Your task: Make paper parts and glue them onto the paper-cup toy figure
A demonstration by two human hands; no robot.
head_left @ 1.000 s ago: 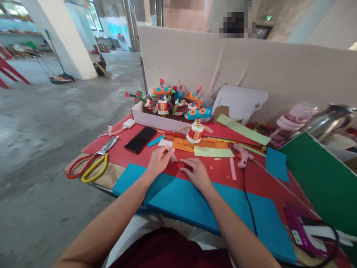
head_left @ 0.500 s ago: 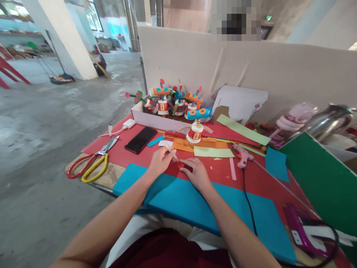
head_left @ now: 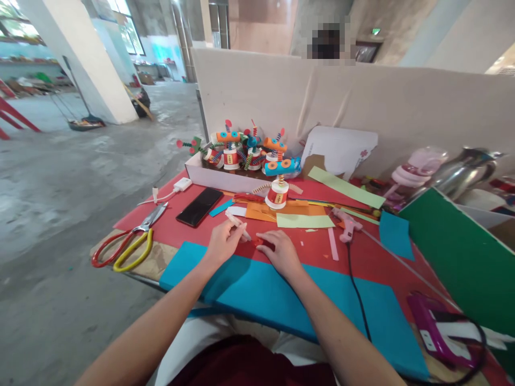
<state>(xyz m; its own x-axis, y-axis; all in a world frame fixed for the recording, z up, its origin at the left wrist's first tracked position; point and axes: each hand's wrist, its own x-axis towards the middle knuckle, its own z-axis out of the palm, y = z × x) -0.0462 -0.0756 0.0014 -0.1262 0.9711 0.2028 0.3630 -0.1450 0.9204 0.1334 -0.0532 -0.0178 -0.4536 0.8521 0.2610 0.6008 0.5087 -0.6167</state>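
Note:
My left hand (head_left: 223, 242) is closed around a slim whitish tube (head_left: 232, 217), whose lower end points toward my right hand. Between thumb and fingers of my right hand (head_left: 280, 249) is a small red piece (head_left: 258, 243), held low over the red sheet (head_left: 314, 252). The two hands are close together but apart. Just beyond them stands a paper-cup figure (head_left: 277, 194) with a blue tube head and folded-paper arms. Orange paper (head_left: 257, 210) and a pale green strip (head_left: 303, 220) lie by its base.
Scissors (head_left: 140, 234) and a phone (head_left: 199, 207) lie on the left. A box (head_left: 217, 179) of similar figures stands behind. A pink glue gun (head_left: 346, 225) with a black cord lies right, near a green board (head_left: 462, 268). Blue sheet (head_left: 346, 311) covers the front edge.
The view has shifted slightly, so everything sits a little lower and further left. Both hands keep nearly the same place and hold, the tube's end still near the red piece.

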